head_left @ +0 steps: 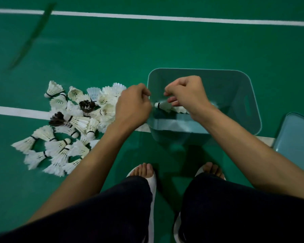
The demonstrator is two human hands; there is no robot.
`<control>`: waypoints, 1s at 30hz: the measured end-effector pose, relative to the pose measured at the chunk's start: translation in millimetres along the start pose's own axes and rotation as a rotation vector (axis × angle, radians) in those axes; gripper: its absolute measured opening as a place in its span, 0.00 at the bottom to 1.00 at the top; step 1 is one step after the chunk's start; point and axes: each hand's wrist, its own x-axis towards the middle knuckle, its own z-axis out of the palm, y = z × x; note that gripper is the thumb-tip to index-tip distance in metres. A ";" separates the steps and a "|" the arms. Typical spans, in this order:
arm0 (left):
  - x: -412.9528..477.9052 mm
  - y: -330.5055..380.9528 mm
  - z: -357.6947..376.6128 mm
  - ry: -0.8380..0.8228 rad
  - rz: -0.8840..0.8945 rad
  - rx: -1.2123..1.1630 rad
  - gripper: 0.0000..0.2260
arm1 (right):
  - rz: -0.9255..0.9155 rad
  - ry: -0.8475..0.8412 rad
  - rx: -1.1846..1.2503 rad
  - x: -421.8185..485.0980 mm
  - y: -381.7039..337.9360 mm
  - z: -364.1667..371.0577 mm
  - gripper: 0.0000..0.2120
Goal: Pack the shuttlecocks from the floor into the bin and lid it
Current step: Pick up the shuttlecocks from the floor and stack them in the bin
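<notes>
- Head view: green court floor (165, 50), one white line (165, 17) across the far side, a second white line (16, 110) running under the pile and the bin.
- Pile of shuttlecocks (77, 122) lying on the floor left of the bin, mostly white feathers, black band round most corks; jumbled, pointing every way, touching and overlapping.
- Two dark-feathered shuttlecocks (85, 104) in the pile, one near its middle, one further left.
- Translucent teal bin (197, 69) upright on the floor just right of the pile, open top, slot handle in its right wall.
- Teal lid (295, 137) flat on the floor right of the bin, cut off by the right edge, not on the bin.
- Left hand (132, 106) over the bin's left rim, between pile and bin; fingers curled in, thumb against forefinger, nothing seen in it.
- Right hand (188, 95) above the bin's inside, fingers curled round the feathers of a white shuttlecock (162, 106), cork pointing left toward the left hand.
- More white feathers below the right wrist inside the bin; count unclear.
- Bare toes in white slippers (152, 183) near the bottom, dark trousers (112, 207) over both knees.
- Dark blurred streak (33, 35) at top left, too blurred to tell.
</notes>
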 end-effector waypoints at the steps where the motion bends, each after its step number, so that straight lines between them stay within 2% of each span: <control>1: -2.6 -13.9 -3.9 0.030 -0.073 -0.012 0.09 | -0.027 -0.028 0.004 -9.0 -5.6 12.2 0.08; 5: -17.0 -75.0 -12.9 0.159 -0.324 0.018 0.09 | -0.155 -0.206 -0.068 -43.9 -12.9 77.1 0.05; 7: -18.9 -101.8 -13.7 0.167 -0.422 0.113 0.16 | -0.162 -0.353 -0.171 -56.5 -2.8 108.3 0.01; 8: -17.9 -113.5 -13.9 0.143 -0.457 0.182 0.21 | -0.133 -0.419 -0.230 -59.6 6.0 120.9 0.03; 10: -13.9 -131.7 -12.7 0.068 -0.466 0.286 0.28 | -0.016 -0.507 -0.295 -60.6 27.9 138.3 0.10; 12: -7.3 -146.7 -6.5 -0.007 -0.383 0.337 0.31 | 0.108 -0.502 -0.283 -56.7 50.4 149.3 0.18; 15: 5.5 -163.9 4.4 -0.072 -0.273 0.411 0.30 | 0.197 -0.434 -0.232 -45.4 75.8 160.7 0.36; 17: 11.1 -171.1 8.2 -0.034 -0.273 0.400 0.24 | 0.264 -0.413 -0.145 -36.9 83.2 167.6 0.43; 20: 6.9 -169.1 3.3 0.116 -0.315 0.221 0.12 | 0.370 -0.354 -0.030 -22.3 89.1 178.8 0.44; 24: -8.9 -159.7 -10.8 0.262 -0.427 -0.131 0.11 | 0.445 -0.295 0.030 -14.7 91.1 189.1 0.34; 27: -16.2 -155.7 -19.2 0.289 -0.582 -0.433 0.18 | 0.363 -0.199 -0.002 -16.6 86.8 188.7 0.25; 30: -22.3 -154.9 -20.7 0.243 -0.662 -0.646 0.14 | 0.223 -0.124 -0.131 -30.5 78.1 181.1 0.20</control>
